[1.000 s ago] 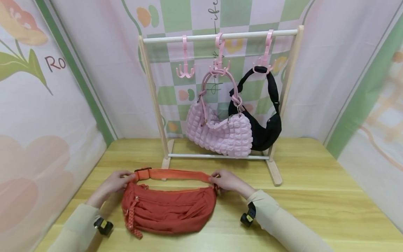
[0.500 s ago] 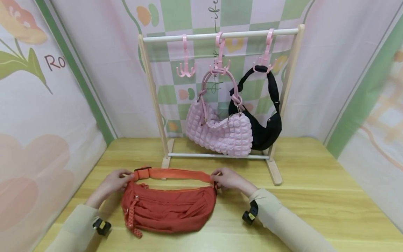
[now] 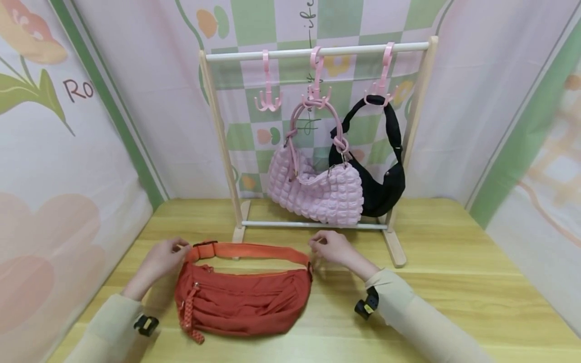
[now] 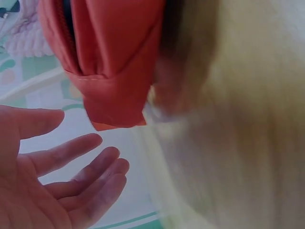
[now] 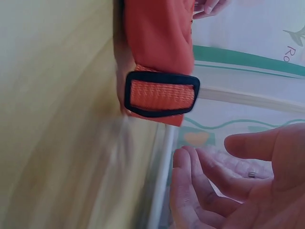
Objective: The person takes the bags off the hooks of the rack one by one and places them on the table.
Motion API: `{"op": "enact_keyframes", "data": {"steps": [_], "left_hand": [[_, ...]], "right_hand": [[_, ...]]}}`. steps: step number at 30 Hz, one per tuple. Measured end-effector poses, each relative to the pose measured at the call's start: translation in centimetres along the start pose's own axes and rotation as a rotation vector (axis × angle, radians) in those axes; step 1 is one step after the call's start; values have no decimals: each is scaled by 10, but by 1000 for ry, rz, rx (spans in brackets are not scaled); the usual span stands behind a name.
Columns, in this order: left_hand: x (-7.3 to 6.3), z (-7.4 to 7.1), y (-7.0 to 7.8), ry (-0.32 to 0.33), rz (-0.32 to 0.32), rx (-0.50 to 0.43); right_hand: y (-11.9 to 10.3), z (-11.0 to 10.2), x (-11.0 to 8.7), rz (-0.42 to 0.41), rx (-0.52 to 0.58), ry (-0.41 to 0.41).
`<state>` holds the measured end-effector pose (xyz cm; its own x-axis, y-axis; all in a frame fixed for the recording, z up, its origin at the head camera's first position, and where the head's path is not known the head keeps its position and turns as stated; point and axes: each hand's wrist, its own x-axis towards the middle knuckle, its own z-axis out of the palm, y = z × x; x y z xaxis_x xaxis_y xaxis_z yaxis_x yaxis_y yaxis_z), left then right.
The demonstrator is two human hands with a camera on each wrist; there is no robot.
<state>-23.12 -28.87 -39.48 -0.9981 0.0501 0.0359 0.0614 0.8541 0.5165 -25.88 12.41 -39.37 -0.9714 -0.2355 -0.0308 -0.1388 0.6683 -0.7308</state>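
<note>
A red waist bag lies on the table with its orange strap stretched out behind it. At its left end is my left hand, fingertips close beside the strap. In the left wrist view those fingers spread loosely, apart from the bag's red end. Off the bag's right end hovers my right hand, thumb and fingers relaxed around nothing. The right wrist view has a black strap slider on the orange webbing, with the right fingers away from it.
Behind the bag stands a wooden rack with a white top rail. A pink quilted bag and a black bag hang from pink hooks; the left pink hook carries no bag. Printed fabric walls surround the wooden table.
Both hands have let go of the waist bag's ends. My right hand has moved up and right, the left slightly away to the left. The bag has stayed in place.
</note>
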Motion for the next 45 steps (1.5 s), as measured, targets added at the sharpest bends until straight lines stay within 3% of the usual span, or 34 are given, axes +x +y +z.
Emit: {"op": "enact_keyframes", "data": {"steps": [8,15,27,38,45], "left_hand": [[1,-3,11,41,23,10],[2,-8,24,107,89,6],[13,-9,43,229,167,-51],[23,-11,67,222,190,-83],[27,-8,79,184,207,-108]], "right_hand": [[-3,-11,-2,-75,-27,71],[-3,-20,-3,-120,-27,125],[-8,-35,-7,-171,-141,248],[-8,-48,-7,-152,-169,270],[-11,-56,-11,-132,-174,274]]}}
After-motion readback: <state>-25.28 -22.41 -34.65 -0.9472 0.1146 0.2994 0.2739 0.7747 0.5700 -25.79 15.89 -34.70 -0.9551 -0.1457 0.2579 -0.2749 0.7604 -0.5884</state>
